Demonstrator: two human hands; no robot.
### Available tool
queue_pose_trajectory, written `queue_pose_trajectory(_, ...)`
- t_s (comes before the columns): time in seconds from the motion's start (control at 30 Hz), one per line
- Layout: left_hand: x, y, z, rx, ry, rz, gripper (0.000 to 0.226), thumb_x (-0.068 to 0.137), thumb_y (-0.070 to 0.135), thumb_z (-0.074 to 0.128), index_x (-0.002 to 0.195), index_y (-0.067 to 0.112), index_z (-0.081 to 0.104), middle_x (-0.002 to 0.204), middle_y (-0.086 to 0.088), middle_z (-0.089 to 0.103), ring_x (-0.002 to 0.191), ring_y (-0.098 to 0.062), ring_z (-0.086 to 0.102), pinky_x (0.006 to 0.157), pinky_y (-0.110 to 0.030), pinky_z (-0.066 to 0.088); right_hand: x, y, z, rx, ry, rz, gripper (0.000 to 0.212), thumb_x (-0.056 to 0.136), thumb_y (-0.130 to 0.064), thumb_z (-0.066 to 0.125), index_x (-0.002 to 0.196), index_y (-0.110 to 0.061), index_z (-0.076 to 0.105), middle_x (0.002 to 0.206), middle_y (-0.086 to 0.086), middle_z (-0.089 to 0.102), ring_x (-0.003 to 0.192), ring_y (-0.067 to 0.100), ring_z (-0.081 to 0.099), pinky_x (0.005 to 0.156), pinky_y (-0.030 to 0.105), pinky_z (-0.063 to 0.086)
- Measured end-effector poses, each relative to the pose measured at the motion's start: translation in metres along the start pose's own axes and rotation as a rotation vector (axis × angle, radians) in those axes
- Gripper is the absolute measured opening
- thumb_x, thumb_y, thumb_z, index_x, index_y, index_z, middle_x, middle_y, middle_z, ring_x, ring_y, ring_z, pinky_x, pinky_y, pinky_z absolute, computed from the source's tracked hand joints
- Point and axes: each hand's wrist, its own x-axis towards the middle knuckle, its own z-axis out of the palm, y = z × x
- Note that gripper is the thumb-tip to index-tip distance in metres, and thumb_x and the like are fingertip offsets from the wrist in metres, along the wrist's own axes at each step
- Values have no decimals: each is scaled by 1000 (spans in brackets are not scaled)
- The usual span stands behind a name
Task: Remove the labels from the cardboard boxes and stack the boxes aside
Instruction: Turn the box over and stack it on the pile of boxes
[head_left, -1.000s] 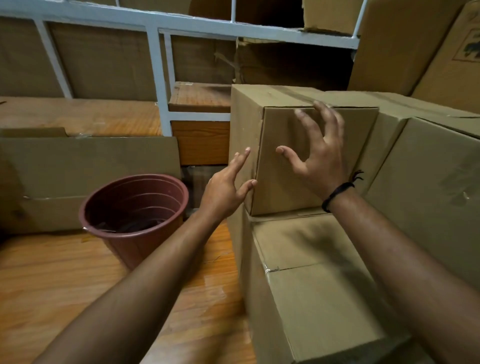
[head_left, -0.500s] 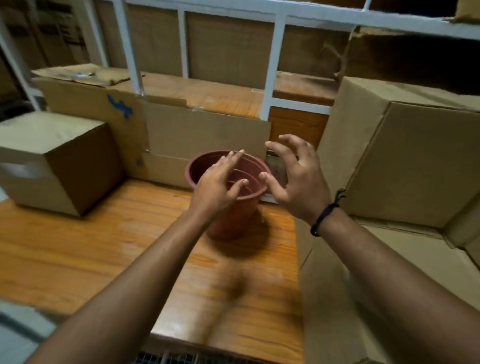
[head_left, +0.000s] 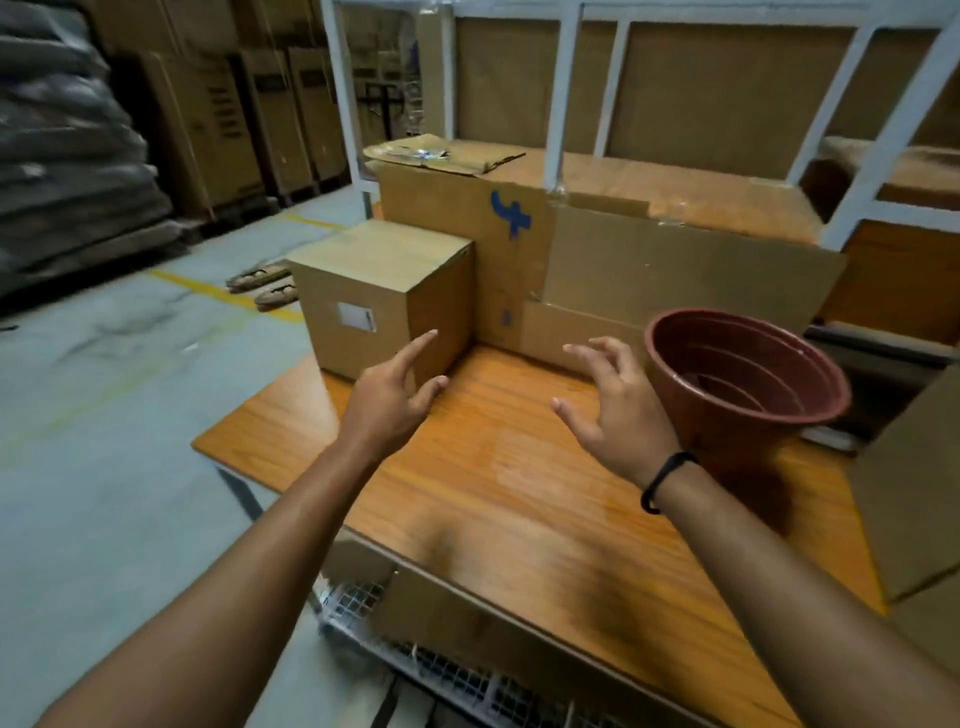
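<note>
Both hands empty, spread open: left hand (head_left: 392, 400), right hand (head_left: 613, 410). Small box (head_left: 384, 296) keeps its label (head_left: 356, 316); peeling, stacking remain.

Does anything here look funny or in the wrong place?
Yes. A pair of tan sandals lies on the grey warehouse floor, left of the small brown cardboard box. A reddish-brown plastic flower pot sits on the wooden table among packing boxes. The torn cardboard flap on the bigger box behind looks crumpled.
</note>
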Motion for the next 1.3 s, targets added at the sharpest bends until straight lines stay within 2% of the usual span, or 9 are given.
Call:
queue_pose_trajectory(0.23,-2,-77,-25,-27,25,-137,60,91,39,65,146,37,40,144,-3,52,129,-25,50,98,-36,45,34,-47,77,24,-203,85,61,89,-48,61,142,-33,36,148,-2,25,113,23,54,90,41,52)
queue_pose_trajectory(0.5,54,-136,-31,-4,55,-168,57,92,37,64,145,36,42,151,0,43,141,-20,37,111,-39,36,128,-57,149,36,-320,92,70,88,-55,58,146,-45,20,148,-5,29,104,16,57,78,37,55)
queue_pose_trajectory(0.57,70,-148,-29,-5,51,-193,57,92,37,64,145,36,42,152,0,42,142,-20,36,113,-40,36,157,-57,169,71,-322,139,73,87,-59,57,146,-49,16,150,-2,29,111,19,56,79,34,53)
queue_pose_trajectory(0.7,99,-164,-22,44,-9,-211,57,92,37,63,145,37,42,156,-2,35,143,-22,33,114,-41,34,214,-72,211,111,-330,311,86,79,-70,58,145,-56,5,158,12,22,133,36,42,101,47,44)
queue_pose_trajectory(0.8,118,-174,-17,111,-76,-218,59,92,40,63,146,40,39,159,-2,29,144,-23,30,115,-42,32,245,-89,232,109,-342,399,97,76,-69,64,148,-52,2,160,19,12,136,43,36,105,49,37)
queue_pose_trajectory(0.9,135,-190,-13,174,-128,-234,63,91,44,62,147,42,34,161,-2,22,146,-25,26,116,-46,30,261,-94,252,107,-298,439,93,78,-63,67,150,-48,10,156,22,22,131,42,43,102,46,40)
queue_pose_trajectory(1.07,164,-213,-17,264,-174,-279,76,91,43,63,149,51,16,163,-10,10,146,-33,21,115,-50,28,258,-90,266,126,-151,403,72,85,-54,65,146,-41,28,129,17,51,113,37,56,87,39,49)
queue_pose_trajectory(1.2,197,-233,-27,345,-172,-297,90,88,37,68,149,53,4,163,-12,1,148,-32,12,116,-57,19,252,-80,264,210,-122,386,75,82,-52,70,146,-36,34,129,14,57,121,34,53,96,40,46)
queue_pose_trajectory(1.3,224,-248,-38,316,-186,-328,93,85,31,73,150,50,10,163,-12,0,148,-34,12,115,-58,19,241,-77,260,254,-130,403,77,80,-52,72,146,-38,35,137,10,53,129,30,47,105,38,41)
